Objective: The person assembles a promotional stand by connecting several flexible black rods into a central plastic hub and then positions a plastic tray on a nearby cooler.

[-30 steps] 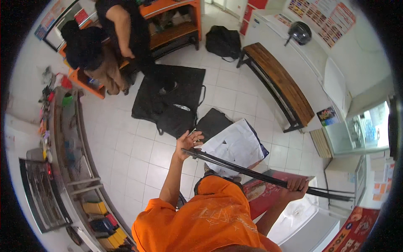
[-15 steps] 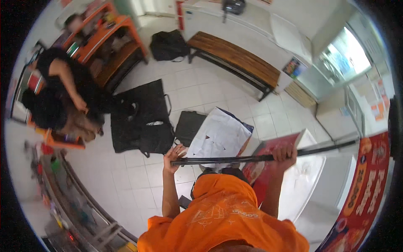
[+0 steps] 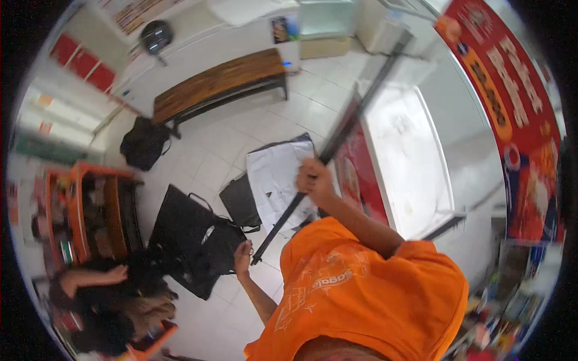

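Well left of the grip, I note a black bag (image 3: 194, 233). Nearer, the left hand (image 3: 242, 257): fingers loosely apart beside the lower end of the pole (image 3: 340, 133); contact cannot be told. White sheet (image 3: 280, 171), just left. Right hand (image 3: 314, 178), clamped round the pole, which slants up rightward. Below, orange shirt (image 3: 361, 295), pale lettering. Far right, red banner (image 3: 504, 93), large pale lettering.

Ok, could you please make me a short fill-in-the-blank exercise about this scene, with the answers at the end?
1. The right hand grips a long pole coloured ____.
2. In the picture, the left hand is beside the pole's ____ end.
3. The person's shirt is ____.
4. The bench has a brown seat that looks made of ____.

Missing words: black; lower; orange; wood.
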`<state>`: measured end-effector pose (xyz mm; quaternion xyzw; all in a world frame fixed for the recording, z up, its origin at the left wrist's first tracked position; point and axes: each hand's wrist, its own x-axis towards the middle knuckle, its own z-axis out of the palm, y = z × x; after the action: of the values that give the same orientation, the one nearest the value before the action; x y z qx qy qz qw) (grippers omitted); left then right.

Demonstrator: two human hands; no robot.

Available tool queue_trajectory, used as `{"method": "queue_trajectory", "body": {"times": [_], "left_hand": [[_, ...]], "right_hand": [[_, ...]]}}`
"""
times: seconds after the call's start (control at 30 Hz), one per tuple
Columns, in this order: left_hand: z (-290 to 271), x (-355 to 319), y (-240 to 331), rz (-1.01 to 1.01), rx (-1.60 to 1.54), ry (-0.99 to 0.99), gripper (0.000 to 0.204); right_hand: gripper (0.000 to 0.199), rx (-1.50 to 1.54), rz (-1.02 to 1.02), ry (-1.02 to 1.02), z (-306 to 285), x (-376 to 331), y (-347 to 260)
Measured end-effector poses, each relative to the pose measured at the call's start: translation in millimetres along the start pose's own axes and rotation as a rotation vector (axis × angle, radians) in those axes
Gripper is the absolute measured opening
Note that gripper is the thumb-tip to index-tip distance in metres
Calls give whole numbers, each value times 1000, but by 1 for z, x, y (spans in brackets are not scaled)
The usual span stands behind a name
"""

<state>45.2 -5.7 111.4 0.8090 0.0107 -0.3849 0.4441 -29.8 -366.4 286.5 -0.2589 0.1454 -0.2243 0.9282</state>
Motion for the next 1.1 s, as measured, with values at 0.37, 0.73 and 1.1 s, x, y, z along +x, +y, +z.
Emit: {"method": "queue_trajectory", "body": {"times": [0.37, 0.73, 1.1], "left_hand": [[127, -1, 148, 294, -106, -387, 27], [134, 1, 163, 134, -131, -14, 43], [178, 14, 260, 55, -265, 117, 38]], "right_hand": [[39, -271, 244, -63, -6, 9, 24], [56, -1591, -632, 834, -243, 58, -183], [50, -1557, -197, 812, -466, 62, -329]]}}
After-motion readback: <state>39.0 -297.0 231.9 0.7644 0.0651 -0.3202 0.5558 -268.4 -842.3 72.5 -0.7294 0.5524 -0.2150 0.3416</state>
